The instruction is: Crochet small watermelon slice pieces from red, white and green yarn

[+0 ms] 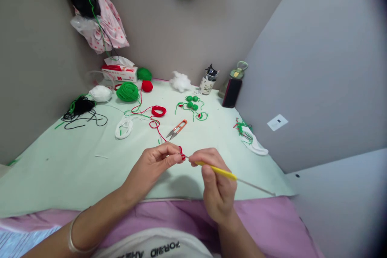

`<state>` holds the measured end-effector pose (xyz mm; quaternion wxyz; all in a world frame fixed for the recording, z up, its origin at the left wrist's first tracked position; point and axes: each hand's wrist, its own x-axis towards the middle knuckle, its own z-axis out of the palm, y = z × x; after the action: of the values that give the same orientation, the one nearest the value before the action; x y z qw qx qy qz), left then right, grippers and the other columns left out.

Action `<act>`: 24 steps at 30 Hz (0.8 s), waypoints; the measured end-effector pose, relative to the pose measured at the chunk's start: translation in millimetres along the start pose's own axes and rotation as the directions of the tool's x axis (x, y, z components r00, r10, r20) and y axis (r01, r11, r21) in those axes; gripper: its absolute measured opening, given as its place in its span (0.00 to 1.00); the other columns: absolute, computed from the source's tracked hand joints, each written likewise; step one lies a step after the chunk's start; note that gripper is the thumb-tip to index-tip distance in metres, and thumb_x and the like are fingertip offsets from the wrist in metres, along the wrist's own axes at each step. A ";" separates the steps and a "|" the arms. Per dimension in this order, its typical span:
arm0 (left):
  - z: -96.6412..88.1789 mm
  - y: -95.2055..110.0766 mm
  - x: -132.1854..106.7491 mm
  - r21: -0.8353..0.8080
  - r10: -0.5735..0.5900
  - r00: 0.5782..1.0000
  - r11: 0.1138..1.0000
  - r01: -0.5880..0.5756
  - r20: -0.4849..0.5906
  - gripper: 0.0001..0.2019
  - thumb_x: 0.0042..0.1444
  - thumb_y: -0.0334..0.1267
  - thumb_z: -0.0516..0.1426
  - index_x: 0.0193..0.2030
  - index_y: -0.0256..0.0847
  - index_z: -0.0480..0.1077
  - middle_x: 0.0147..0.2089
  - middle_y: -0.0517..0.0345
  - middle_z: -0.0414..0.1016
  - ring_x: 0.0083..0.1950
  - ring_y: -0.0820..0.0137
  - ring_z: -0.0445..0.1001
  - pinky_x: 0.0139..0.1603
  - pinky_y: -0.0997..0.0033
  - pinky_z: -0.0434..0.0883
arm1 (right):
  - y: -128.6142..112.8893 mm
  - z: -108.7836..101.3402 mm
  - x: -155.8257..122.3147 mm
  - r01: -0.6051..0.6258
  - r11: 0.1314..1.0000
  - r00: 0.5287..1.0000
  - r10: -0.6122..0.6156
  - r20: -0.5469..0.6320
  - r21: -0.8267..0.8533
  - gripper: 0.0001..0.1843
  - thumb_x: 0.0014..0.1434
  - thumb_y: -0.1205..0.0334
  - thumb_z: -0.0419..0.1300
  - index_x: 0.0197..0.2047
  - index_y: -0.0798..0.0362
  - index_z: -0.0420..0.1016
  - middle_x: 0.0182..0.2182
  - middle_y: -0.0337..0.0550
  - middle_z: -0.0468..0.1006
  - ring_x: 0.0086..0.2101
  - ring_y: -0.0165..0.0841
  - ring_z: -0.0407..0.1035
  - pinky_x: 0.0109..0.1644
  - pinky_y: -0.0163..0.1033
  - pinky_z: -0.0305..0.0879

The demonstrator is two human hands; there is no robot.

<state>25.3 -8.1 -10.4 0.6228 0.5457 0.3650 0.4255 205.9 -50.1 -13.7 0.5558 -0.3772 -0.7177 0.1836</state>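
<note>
Between the thumb and fingers of my left hand [159,161] is pinched a small piece of red crochet work [182,154]. My right hand [218,183] grips a crochet hook [222,172] with a yellow handle and metal ends. The hook's tip meets the red piece; the exact stitch is too small to make out. From my left hand a red strand runs back to a loose coil of red yarn [159,111]. Just beyond my hands lie orange thread snips [177,130], blades pointing toward me.
Green crocheted pieces [192,102] lie past the snips. Further left are a white yarn coil [123,128], a green yarn ball [127,91], black yarn [82,107] and a tissue box [119,73]. A phone [232,93] leans on a bottle [237,71] beside a cup [208,83].
</note>
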 end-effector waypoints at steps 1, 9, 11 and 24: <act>-0.3 0.4 -0.1 0.006 -0.004 1.000 1.000 0.004 0.014 0.09 0.62 0.43 0.64 0.32 0.43 0.78 0.38 0.60 0.76 0.44 0.66 0.72 0.50 0.69 0.66 | 0.3 -0.9 1.0 -0.033 0.999 0.999 0.034 -0.015 0.037 0.15 0.75 0.66 0.49 0.50 0.47 0.78 0.38 0.42 0.78 0.40 0.33 0.71 0.44 0.39 0.69; -4.7 -2.7 -1.7 0.087 -0.014 0.996 0.996 0.006 0.092 0.12 0.64 0.46 0.62 0.32 0.44 0.79 0.42 0.60 0.76 0.45 0.66 0.71 0.49 0.68 0.63 | 1.0 -2.1 3.3 -0.128 0.976 0.990 0.138 -0.042 0.177 0.17 0.76 0.60 0.49 0.44 0.49 0.79 0.36 0.41 0.77 0.37 0.32 0.69 0.41 0.39 0.66; -6.0 -3.3 -1.6 0.097 -0.016 0.994 0.995 0.005 0.106 0.11 0.64 0.46 0.62 0.33 0.44 0.79 0.44 0.59 0.76 0.47 0.66 0.71 0.50 0.68 0.63 | 1.5 -2.4 2.9 -0.142 0.970 0.987 0.154 -0.046 0.199 0.17 0.76 0.59 0.49 0.43 0.48 0.80 0.35 0.41 0.77 0.37 0.31 0.69 0.41 0.39 0.66; -4.8 7.1 -6.6 0.104 -0.041 0.968 0.994 0.016 0.246 0.14 0.69 0.45 0.56 0.34 0.43 0.76 0.46 0.57 0.74 0.50 0.64 0.71 0.57 0.67 0.63 | 12.2 1.7 10.3 -0.357 0.653 0.884 0.466 0.017 0.668 0.19 0.70 0.50 0.59 0.33 0.52 0.81 0.28 0.38 0.70 0.27 0.28 0.66 0.34 0.37 0.62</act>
<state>17.5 -12.2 -4.1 0.6411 0.6201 0.3133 0.3260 207.4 -34.2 -15.8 0.6495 -0.3252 -0.4567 0.5136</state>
